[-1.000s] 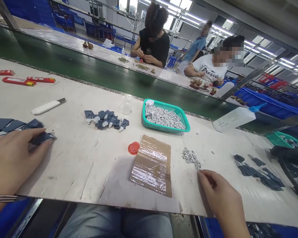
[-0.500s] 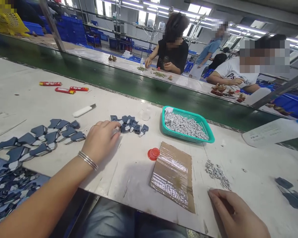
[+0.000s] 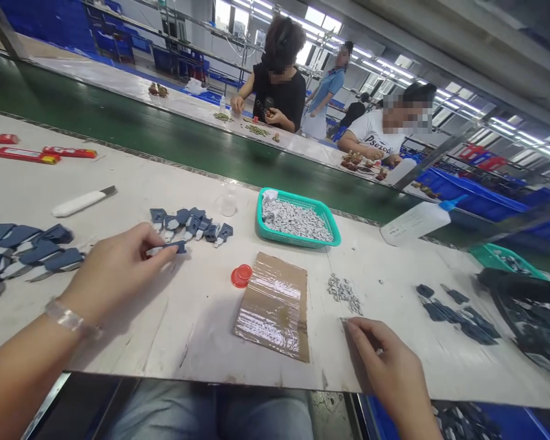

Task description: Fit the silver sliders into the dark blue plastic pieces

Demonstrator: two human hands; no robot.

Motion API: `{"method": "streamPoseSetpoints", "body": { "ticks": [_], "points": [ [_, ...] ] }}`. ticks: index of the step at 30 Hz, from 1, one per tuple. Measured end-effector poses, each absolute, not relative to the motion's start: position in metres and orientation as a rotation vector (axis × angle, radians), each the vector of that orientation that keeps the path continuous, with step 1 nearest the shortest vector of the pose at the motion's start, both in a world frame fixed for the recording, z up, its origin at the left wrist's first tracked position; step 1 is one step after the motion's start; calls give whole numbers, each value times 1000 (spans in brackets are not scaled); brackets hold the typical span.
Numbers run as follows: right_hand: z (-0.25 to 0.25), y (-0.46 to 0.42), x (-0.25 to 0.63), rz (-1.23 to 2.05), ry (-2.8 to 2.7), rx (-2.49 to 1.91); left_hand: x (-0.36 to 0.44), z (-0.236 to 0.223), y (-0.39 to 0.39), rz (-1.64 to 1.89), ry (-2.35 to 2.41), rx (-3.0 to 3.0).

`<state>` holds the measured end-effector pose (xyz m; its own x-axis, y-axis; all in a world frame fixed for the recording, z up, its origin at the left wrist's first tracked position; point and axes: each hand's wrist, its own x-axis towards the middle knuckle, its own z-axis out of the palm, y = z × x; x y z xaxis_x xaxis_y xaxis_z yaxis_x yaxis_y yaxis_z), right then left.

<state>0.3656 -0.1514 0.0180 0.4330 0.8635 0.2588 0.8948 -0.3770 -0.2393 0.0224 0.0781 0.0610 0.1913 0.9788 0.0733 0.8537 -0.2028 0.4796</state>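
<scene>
My left hand [image 3: 123,260] is closed in a pinch on a small dark blue and white plastic piece [image 3: 179,247], lifted a little off the table. Just beyond it lies a loose cluster of similar blue pieces [image 3: 193,221]. Larger blue and white pieces [image 3: 41,253] are spread to the left of the wrist. My right hand [image 3: 387,360] rests at the table's front right, thumb and forefinger pressed together; whatever is between the tips is too small to name. Beyond those fingertips is a scatter of tiny grey-white parts [image 3: 343,293]. Cardboard wrapped in shiny tape [image 3: 275,305] lies between the hands.
A green basket [image 3: 297,241] holds many tiny white parts. Beside the cardboard is a red cap [image 3: 242,275]. A knife [image 3: 85,200], red tubes [image 3: 27,154], a white bottle [image 3: 415,221] and dark blue parts [image 3: 458,315] lie around. Across the green conveyor [image 3: 183,143] people work.
My left hand has drawn back from the small cluster with one blue and white piece in its fingers. The view has swung right; my right hand stays pinched beside the tiny parts.
</scene>
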Motion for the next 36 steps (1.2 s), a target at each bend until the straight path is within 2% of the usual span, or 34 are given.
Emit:
{"method": "streamPoseSetpoints", "body": {
  "ticks": [6,11,22,25,30,36],
  "points": [
    [17,-139,370,-308,-1746,-2245,17,50,30,900,1184,1171],
    [11,-140,374,-499,-1988,-2101,32,44,-7,838,994,763],
    [16,-136,366,-748,-2131,-1918,65,44,-43,580,729,704],
    [27,-126,353,-657,-2107,-1863,64,40,-46,570,658,711],
    [37,-107,312,-232,-2078,-1676,65,34,-49,558,630,738],
    [32,-92,291,-262,-2227,-1595,63,31,-51,508,739,747]
  ]
}}
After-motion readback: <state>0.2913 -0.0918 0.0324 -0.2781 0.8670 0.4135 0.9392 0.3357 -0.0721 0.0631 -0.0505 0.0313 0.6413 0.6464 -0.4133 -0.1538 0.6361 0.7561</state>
